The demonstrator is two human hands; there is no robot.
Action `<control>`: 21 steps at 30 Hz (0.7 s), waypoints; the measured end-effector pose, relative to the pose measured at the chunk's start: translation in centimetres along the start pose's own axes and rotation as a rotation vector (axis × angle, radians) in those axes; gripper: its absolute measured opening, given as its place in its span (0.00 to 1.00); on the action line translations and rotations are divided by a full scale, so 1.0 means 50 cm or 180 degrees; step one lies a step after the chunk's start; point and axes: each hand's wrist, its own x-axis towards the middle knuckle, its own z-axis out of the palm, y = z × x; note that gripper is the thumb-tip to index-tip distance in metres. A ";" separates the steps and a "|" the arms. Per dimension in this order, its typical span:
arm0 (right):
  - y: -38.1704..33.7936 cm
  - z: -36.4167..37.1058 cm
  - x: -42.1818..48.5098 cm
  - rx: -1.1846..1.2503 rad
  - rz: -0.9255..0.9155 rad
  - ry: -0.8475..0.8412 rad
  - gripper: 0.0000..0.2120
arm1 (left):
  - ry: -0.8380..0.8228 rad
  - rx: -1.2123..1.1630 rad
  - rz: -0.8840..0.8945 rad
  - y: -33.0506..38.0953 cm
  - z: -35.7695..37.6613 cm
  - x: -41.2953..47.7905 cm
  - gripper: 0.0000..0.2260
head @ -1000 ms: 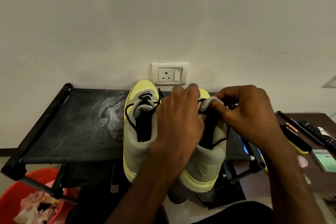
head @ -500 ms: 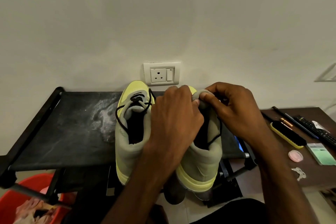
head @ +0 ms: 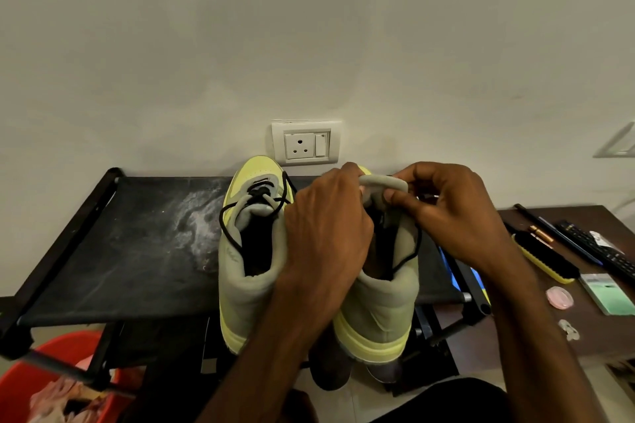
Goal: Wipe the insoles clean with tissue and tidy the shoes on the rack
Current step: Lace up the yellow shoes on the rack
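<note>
Left hand (head: 326,233) and right hand (head: 457,216) both pinch the grey tongue (head: 381,184) of the right-hand sneaker (head: 378,312), whose heel overhangs the rack (head: 120,251); a hard tug may topple it.

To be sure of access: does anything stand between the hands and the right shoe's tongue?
Nothing visible does. The right hand pinches the grey tongue directly, and the left hand holds it too.
</note>
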 end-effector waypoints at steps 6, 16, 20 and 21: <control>0.019 0.000 0.003 0.0218 -0.0016 -0.0015 0.05 | 0.0018 0.0072 0.0071 -0.008 0.004 0.006 0.12; 0.046 0.012 0.008 0.0585 0.0108 -0.0009 0.07 | 0.0144 0.0393 -0.0199 0.014 0.028 0.000 0.14; 0.037 0.016 0.006 0.0867 0.0257 0.0066 0.07 | 0.0129 0.0128 -0.0292 0.013 0.028 0.010 0.16; 0.033 0.014 0.005 0.0940 0.0272 0.0040 0.07 | 0.0124 0.0038 -0.0295 0.012 0.025 0.010 0.16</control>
